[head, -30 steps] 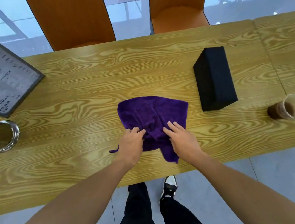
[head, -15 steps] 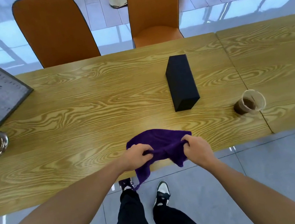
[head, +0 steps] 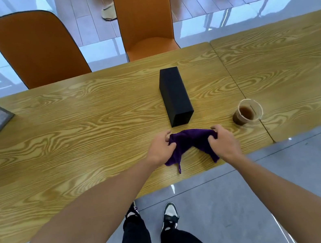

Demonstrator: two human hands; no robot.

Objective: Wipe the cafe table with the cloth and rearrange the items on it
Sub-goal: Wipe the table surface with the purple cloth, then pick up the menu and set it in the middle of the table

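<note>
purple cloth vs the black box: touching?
Apart. The head view shows a strip of bare wood between the near end of the black box and the top edge of the purple cloth, which is bunched between both hands.

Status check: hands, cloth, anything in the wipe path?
Left hand and right hand both gripping bunched purple microfibre cloth, near edge of wood-grain table. Black rectangular box just beyond. Clear plastic cup of brown drink to the right.
</note>
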